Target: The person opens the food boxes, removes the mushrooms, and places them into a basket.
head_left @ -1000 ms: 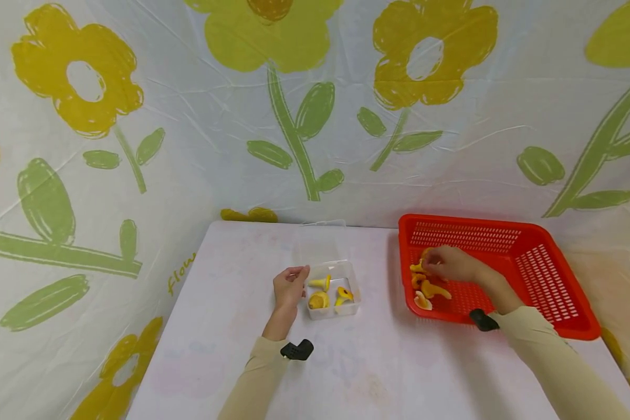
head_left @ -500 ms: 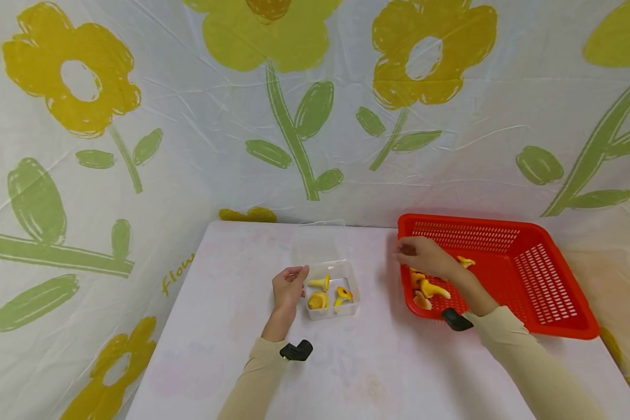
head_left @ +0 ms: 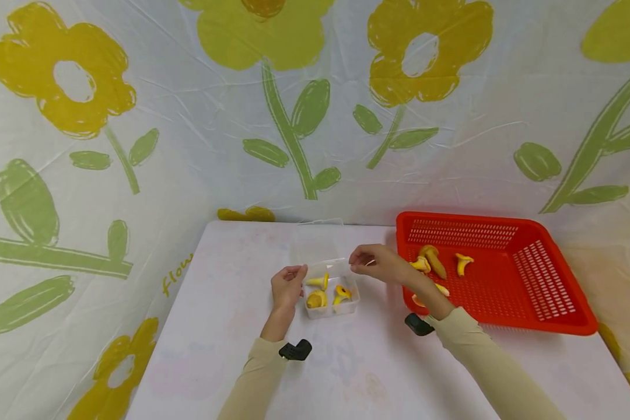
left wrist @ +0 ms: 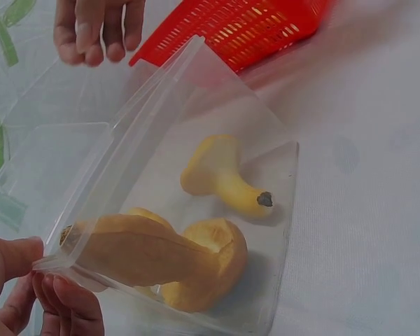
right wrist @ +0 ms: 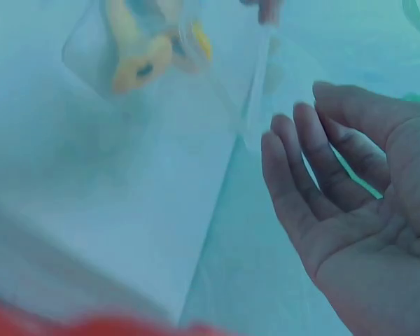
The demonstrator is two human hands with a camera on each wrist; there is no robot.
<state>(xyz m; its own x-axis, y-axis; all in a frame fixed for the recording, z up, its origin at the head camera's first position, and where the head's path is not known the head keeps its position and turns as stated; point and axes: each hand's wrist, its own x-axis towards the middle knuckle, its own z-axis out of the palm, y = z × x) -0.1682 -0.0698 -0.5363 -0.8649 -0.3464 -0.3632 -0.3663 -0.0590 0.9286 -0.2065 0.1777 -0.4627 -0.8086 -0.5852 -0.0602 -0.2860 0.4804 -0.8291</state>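
Moved from basket (head_left: 556, 303) to hover by box (head_left: 329, 290): right hand (head_left: 376, 262). Head view: left hand (head_left: 287, 286) pinching box edge, 3 mushrooms (head_left: 317, 300) inside. Left wrist: lid (left wrist: 52, 164) open. Right wrist: fingers (right wrist: 301, 175) loose, empty.

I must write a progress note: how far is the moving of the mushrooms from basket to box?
Done: three mushrooms lie in the clear box. In hand: the left hand holds the box's corner; the right hand hovers beside it, open and empty. Left: several mushrooms remain in the red basket.
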